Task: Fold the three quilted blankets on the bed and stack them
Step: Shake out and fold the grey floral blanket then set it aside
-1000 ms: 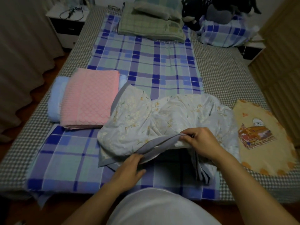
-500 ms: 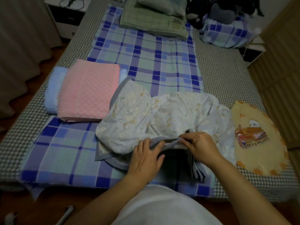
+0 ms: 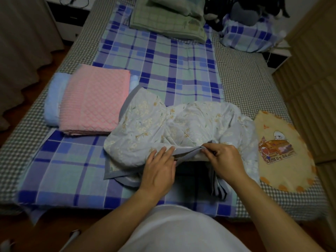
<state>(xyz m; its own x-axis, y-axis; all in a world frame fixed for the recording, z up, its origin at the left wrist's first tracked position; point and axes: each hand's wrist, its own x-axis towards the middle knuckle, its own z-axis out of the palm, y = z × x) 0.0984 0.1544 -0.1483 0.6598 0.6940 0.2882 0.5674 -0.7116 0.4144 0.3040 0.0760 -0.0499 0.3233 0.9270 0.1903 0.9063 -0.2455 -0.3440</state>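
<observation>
Floral blanket (image 3: pixel 174 130): rumpled, unfolded, bed centre, near edge.
Pink blanket (image 3: pixel 94 102): folded, at 9 o'clock, atop blue blanket (image 3: pixel 52 102).
Right hand (image 3: pixel 225 159): pinches the grey border.
Left hand (image 3: pixel 160 170): fingers straight, pressing the same border.
Yellow cartoon mat (image 3: pixel 283 151): 3 o'clock.

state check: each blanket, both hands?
Pink blanket: folded, lying on the blue one.
Blue blanket: folded, bottom of the stack.
Floral blanket: crumpled, not yet folded, grey edge lifted.
Left hand: fingers laid straight on the floral blanket's edge.
Right hand: pinch grip on that edge.
</observation>
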